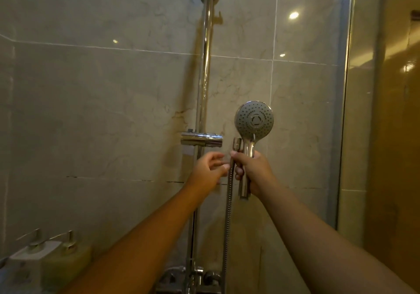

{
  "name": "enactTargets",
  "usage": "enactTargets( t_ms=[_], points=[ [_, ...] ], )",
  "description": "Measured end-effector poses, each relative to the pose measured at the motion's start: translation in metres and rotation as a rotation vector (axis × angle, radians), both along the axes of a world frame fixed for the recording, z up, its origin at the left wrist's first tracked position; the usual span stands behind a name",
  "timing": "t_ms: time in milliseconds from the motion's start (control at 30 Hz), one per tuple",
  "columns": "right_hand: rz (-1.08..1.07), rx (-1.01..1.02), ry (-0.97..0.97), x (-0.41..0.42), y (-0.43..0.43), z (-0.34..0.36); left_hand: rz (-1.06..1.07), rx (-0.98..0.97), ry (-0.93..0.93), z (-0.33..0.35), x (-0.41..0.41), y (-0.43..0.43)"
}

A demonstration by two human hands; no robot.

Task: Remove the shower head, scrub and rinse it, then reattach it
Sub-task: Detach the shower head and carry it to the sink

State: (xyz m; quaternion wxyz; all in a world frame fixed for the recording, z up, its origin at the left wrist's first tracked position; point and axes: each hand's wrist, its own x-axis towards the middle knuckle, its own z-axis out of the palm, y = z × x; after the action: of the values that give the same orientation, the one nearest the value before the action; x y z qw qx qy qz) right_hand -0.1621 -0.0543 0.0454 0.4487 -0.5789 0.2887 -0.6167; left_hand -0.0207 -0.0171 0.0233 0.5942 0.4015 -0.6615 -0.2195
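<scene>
A chrome shower head (254, 121) with a round grey spray face stands upright, face toward me. My right hand (252, 171) is closed around its handle and also around the top of the metal hose (228, 214), whose nut end (237, 144) sticks up beside the handle, detached from it. The handle's open lower end (244, 193) shows below my fist. My left hand (208, 171) hovers just left of the hose, fingers apart and empty. The chrome holder bracket (201, 139) on the vertical rail (204, 66) is vacant.
Marble-look tiled wall (102, 112) fills the back. Two pump dispensers (45, 255) stand at lower left. The mixer tap (193, 277) sits at the rail's foot. A glass shower partition (345, 112) closes the right side.
</scene>
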Motion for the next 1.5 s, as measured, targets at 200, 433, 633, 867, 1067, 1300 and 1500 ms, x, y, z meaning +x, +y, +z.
enactTargets(
  t_ms=[200,433,633,867,1067,1300,1500],
  points=[
    [-0.064,-0.076,0.048,0.013,-0.016,0.048,-0.023,0.073,-0.071,-0.013,0.01,-0.02],
    [-0.089,-0.083,-0.018,0.02,-0.026,0.092,-0.128,0.152,-0.094,-0.021,0.0,-0.036],
    [-0.072,-0.093,0.02,0.025,-0.036,0.115,-0.076,0.166,-0.085,-0.019,-0.005,-0.053],
    [-0.025,-0.095,0.02,0.039,-0.041,0.126,-0.056,0.119,-0.022,-0.016,0.009,-0.064],
    [-0.058,-0.099,0.078,0.044,-0.044,0.121,0.015,0.103,0.002,-0.024,0.006,-0.065],
    [-0.131,-0.13,0.22,0.038,-0.05,0.088,0.082,0.179,-0.049,-0.048,0.003,-0.059],
    [-0.082,-0.088,0.276,0.033,-0.053,0.068,0.113,0.237,-0.076,-0.071,-0.001,-0.061]
  ],
)
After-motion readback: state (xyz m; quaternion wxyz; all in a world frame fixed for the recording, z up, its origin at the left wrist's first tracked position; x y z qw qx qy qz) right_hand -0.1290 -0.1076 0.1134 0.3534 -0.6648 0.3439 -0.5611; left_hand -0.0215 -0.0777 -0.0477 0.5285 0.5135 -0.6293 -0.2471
